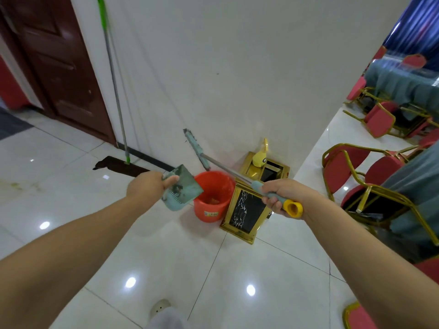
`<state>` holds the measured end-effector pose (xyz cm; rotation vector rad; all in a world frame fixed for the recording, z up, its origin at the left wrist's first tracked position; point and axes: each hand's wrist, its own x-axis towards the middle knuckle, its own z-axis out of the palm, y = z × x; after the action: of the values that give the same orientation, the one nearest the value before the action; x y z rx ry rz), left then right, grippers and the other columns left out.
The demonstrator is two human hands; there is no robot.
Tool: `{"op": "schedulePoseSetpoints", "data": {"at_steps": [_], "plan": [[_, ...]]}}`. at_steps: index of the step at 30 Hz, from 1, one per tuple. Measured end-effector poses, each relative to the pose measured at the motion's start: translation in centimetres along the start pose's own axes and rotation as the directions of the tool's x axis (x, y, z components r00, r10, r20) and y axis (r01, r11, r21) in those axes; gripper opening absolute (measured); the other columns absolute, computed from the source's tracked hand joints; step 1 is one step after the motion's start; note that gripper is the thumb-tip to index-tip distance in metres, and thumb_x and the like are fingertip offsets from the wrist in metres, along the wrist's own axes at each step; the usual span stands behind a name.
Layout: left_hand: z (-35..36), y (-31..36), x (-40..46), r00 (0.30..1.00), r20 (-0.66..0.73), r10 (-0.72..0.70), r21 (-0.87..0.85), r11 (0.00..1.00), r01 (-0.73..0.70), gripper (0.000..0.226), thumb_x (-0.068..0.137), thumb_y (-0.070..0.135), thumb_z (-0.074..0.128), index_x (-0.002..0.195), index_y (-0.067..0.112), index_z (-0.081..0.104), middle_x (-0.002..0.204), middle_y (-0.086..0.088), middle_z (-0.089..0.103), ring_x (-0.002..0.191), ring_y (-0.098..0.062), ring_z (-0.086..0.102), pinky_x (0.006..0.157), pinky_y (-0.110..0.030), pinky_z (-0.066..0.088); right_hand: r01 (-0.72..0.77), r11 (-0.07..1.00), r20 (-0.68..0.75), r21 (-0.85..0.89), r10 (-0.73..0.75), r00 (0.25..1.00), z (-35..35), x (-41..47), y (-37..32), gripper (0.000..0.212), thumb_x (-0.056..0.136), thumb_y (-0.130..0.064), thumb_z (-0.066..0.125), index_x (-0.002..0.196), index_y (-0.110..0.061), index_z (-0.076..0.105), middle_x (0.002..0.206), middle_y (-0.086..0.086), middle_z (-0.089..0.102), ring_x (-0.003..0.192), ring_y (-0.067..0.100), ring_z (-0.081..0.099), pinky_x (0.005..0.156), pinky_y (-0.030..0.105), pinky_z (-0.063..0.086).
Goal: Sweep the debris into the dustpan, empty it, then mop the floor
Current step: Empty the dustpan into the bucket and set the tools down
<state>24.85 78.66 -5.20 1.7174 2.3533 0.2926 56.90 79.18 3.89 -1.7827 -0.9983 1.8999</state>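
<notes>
My left hand (148,185) grips a pale teal dustpan (181,188), tilted over the rim of a red bucket (212,198) that stands on the floor by the wall. My right hand (283,198) is closed on the teal and yellow grip of a broom handle (225,169). The broom's teal head (197,149) is raised against the white wall above the bucket. A mop (114,81) with a green and grey pole leans on the wall at left, its dark pad (121,167) flat on the tiles.
A gold and black marble-look bin (247,212) stands right of the bucket, a yellow item (260,156) on the bin behind it. Red chairs with gold frames (370,176) and draped tables fill the right side. A dark wooden door (59,67) is at left. My shoe tip (160,307) shows below.
</notes>
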Motion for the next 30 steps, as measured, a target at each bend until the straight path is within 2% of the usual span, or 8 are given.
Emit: {"op": "schedulePoseSetpoints", "data": {"at_steps": [4, 8, 10, 14, 17, 21, 26, 30], "plan": [[-0.3, -4.0, 0.4, 0.984, -0.031, -0.177, -0.237, 0.957, 0.165, 0.067, 0.086, 0.071, 0.029, 0.064, 0.012, 0.05, 0.061, -0.006, 0.056, 0.055, -0.022, 0.052, 0.05, -0.029, 0.036, 0.002, 1.0, 0.018, 0.002, -0.002, 1.0, 1.8, 1.4, -0.8, 0.036, 0.094, -0.011, 0.053, 0.128, -0.002, 0.041, 0.068, 0.008, 0.051, 0.033, 0.006, 0.047, 0.03, 0.013, 0.04], [-0.2, -7.8, 1.2, 0.959, -0.028, -0.281, -0.416, 0.876, 0.244, 0.074, 0.085, 0.073, 0.027, 0.064, 0.009, 0.056, 0.056, -0.008, 0.058, 0.047, -0.023, 0.052, 0.054, -0.031, 0.044, -0.009, 1.0, 0.055, 0.028, 0.007, 0.998, 4.5, 3.0, -1.6, 0.033, 0.095, -0.008, 0.051, 0.126, -0.002, 0.039, 0.067, 0.009, 0.049, 0.032, 0.006, 0.046, 0.028, 0.013, 0.038], [-0.2, -9.2, 1.6, 0.939, 0.001, -0.343, -0.524, 0.8, 0.293, 0.072, 0.085, 0.072, 0.032, 0.064, 0.008, 0.056, 0.057, -0.007, 0.057, 0.047, -0.023, 0.051, 0.054, -0.031, 0.043, -0.036, 0.997, 0.077, 0.063, 0.031, 0.997, 5.9, 3.9, -2.3, 0.031, 0.096, -0.008, 0.049, 0.125, -0.002, 0.039, 0.068, 0.009, 0.049, 0.03, 0.006, 0.046, 0.028, 0.012, 0.037], [-0.8, -12.1, 2.6, 0.868, 0.133, -0.478, -0.694, 0.581, 0.426, 0.066, 0.081, 0.071, 0.042, 0.065, 0.009, 0.055, 0.056, -0.005, 0.052, 0.048, -0.019, 0.045, 0.051, -0.028, 0.04, -0.105, 0.993, 0.102, 0.059, 0.099, 0.99, 9.2, 6.0, -3.8, 0.031, 0.096, -0.009, 0.049, 0.124, 0.001, 0.04, 0.066, 0.009, 0.048, 0.03, 0.006, 0.045, 0.027, 0.012, 0.037], [-1.9, -14.9, 3.6, 0.798, 0.208, -0.565, -0.702, 0.482, 0.524, 0.061, 0.079, 0.068, 0.045, 0.067, 0.009, 0.056, 0.056, -0.004, 0.051, 0.047, -0.017, 0.042, 0.049, -0.027, 0.038, -0.138, 0.99, 0.122, 0.036, 0.132, 0.984, 11.7, 7.6, -4.3, 0.032, 0.095, -0.008, 0.05, 0.124, 0.002, 0.04, 0.064, 0.009, 0.049, 0.032, 0.006, 0.046, 0.028, 0.012, 0.037], [-2.1, -18.0, 4.6, 0.762, 0.286, -0.581, -0.684, 0.433, 0.587, 0.058, 0.079, 0.065, 0.047, 0.066, 0.009, 0.055, 0.054, -0.004, 0.048, 0.044, -0.016, 0.039, 0.044, -0.023, 0.035, -0.206, 0.978, 0.115, -0.015, 0.206, 0.972, 14.8, 10.2, -4.6, 0.029, 0.095, -0.011, 0.052, 0.121, -0.002, 0.041, 0.057, 0.008, 0.051, 0.033, 0.007, 0.046, 0.028, 0.012, 0.037], [-0.3, -18.8, 5.9, 0.761, 0.361, -0.54, -0.654, 0.436, 0.619, 0.06, 0.08, 0.066, 0.047, 0.062, 0.009, 0.054, 0.054, -0.005, 0.049, 0.044, -0.017, 0.04, 0.045, -0.024, 0.036, -0.304, 0.952, 0.133, -0.034, 0.306, 0.943, 18.3, 13.2, -4.8, 0.017, 0.095, -0.013, 0.048, 0.105, 0.001, 0.047, 0.053, 0.006, 0.05, 0.033, 0.007, 0.043, 0.028, 0.012, 0.036], [3.1, -18.2, 6.1, 0.775, 0.443, -0.45, -0.615, 0.477, 0.628, 0.06, 0.081, 0.067, 0.045, 0.061, 0.011, 0.052, 0.052, -0.004, 0.048, 0.043, -0.016, 0.04, 0.043, -0.024, 0.037, -0.386, 0.923, 0.131, 0.005, 0.382, 0.915, 20.2, 15.3, -4.7, 0.027, 0.09, -0.008, 0.043, 0.116, 0.001, 0.044, 0.056, 0.008, 0.049, 0.033, 0.008, 0.045, 0.027, 0.014, 0.036]]}}
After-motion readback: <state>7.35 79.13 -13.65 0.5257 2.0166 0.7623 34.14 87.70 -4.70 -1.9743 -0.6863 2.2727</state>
